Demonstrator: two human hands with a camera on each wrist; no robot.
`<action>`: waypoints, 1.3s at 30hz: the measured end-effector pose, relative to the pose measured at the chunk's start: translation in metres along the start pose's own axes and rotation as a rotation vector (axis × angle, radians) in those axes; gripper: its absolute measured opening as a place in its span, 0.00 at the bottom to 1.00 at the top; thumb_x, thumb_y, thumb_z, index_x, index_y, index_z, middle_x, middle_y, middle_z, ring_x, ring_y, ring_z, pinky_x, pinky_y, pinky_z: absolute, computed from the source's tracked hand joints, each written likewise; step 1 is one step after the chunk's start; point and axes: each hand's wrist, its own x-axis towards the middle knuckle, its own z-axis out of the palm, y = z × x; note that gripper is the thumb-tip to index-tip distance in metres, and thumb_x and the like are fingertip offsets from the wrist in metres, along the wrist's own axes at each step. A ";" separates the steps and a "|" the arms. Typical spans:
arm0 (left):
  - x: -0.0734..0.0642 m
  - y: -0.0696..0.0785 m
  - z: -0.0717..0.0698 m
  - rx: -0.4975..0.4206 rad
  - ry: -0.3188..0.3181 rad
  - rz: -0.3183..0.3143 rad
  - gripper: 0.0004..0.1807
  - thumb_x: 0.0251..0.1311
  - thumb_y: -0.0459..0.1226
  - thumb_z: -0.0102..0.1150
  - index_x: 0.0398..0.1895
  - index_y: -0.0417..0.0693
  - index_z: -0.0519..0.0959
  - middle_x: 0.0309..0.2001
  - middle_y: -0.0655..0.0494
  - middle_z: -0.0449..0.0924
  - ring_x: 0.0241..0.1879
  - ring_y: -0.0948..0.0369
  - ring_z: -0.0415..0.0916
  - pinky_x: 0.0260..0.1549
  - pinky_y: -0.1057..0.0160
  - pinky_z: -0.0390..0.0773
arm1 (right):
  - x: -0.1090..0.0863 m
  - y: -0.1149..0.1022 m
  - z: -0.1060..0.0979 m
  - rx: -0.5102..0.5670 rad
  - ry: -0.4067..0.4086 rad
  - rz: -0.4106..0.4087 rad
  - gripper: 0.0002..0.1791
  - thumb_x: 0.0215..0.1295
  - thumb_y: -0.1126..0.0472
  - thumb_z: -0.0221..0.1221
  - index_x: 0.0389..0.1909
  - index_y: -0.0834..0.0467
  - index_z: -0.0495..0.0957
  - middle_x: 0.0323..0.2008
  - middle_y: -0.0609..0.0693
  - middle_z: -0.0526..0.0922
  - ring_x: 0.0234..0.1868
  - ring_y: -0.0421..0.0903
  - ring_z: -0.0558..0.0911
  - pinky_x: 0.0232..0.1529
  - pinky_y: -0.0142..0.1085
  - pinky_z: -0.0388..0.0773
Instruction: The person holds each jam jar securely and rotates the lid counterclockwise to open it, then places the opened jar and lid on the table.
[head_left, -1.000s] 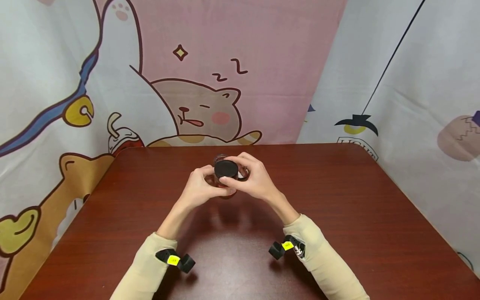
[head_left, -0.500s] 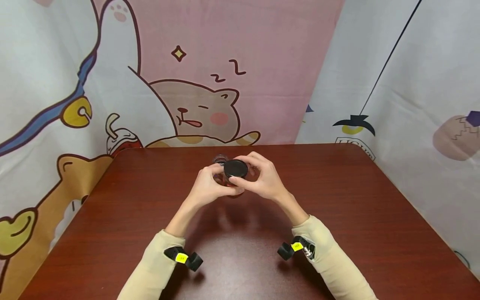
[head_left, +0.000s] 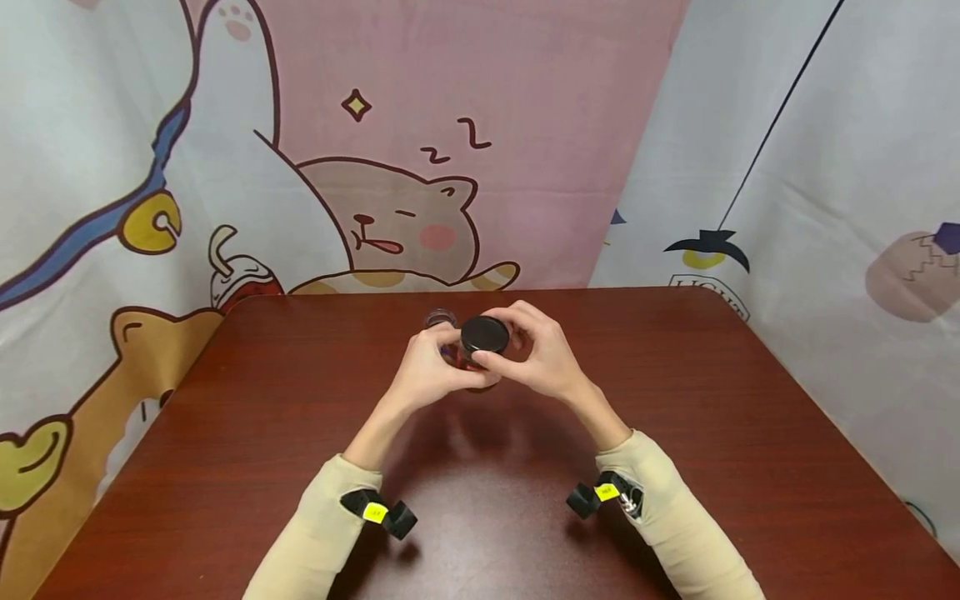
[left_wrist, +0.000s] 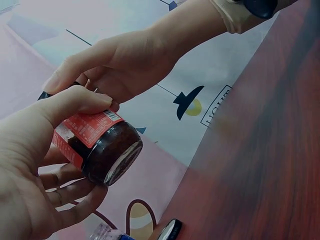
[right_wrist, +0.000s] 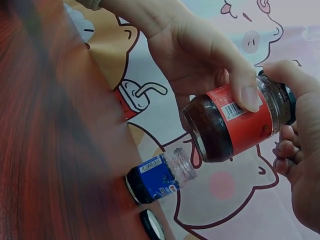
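A glass jar (right_wrist: 248,131) with a red label and dark contents is held up above the table. My left hand (head_left: 431,371) grips its body, the thumb lying across the label in the right wrist view. At the jar's top, my right hand (head_left: 543,350) holds the black lid (head_left: 484,334) between thumb and fingers. The lid sits on the jar's mouth; the jar leans in both wrist views. Behind my left hand stands a second jar (right_wrist: 159,175) with a blue label and an uncovered mouth. Only its glass rim (head_left: 440,317) shows clearly in the head view.
A loose black-rimmed lid (right_wrist: 151,225) lies on the table beside the blue-labelled jar; in the head view my hands hide it. The brown table (head_left: 675,400) reaches to a printed cloth backdrop (head_left: 555,167) at the back and sides.
Both hands have shifted right in the head view, carrying the red-labelled jar along. The loose lid seen earlier beside my right fingers is now hidden. The blue-labelled jar stays in place.
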 end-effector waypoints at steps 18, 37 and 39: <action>-0.005 0.007 0.005 0.195 0.118 0.034 0.19 0.36 0.48 0.83 0.27 0.51 0.83 0.24 0.59 0.68 0.26 0.61 0.65 0.24 0.61 0.65 | 0.001 -0.003 -0.003 -0.035 0.004 0.039 0.24 0.52 0.61 0.76 0.51 0.58 0.82 0.31 0.50 0.76 0.32 0.49 0.72 0.30 0.37 0.66; -0.009 0.006 0.011 0.278 0.126 0.072 0.20 0.35 0.48 0.83 0.30 0.51 0.85 0.25 0.61 0.71 0.28 0.61 0.68 0.26 0.60 0.69 | 0.000 -0.003 -0.005 -0.037 -0.040 0.085 0.22 0.46 0.60 0.79 0.43 0.59 0.84 0.27 0.49 0.77 0.27 0.47 0.72 0.26 0.34 0.68; -0.009 0.006 0.011 0.262 0.124 0.082 0.19 0.35 0.48 0.83 0.29 0.51 0.85 0.24 0.61 0.69 0.27 0.62 0.67 0.26 0.61 0.68 | 0.001 -0.002 -0.005 -0.028 -0.042 0.058 0.21 0.47 0.59 0.78 0.42 0.58 0.84 0.27 0.48 0.77 0.26 0.50 0.73 0.25 0.33 0.67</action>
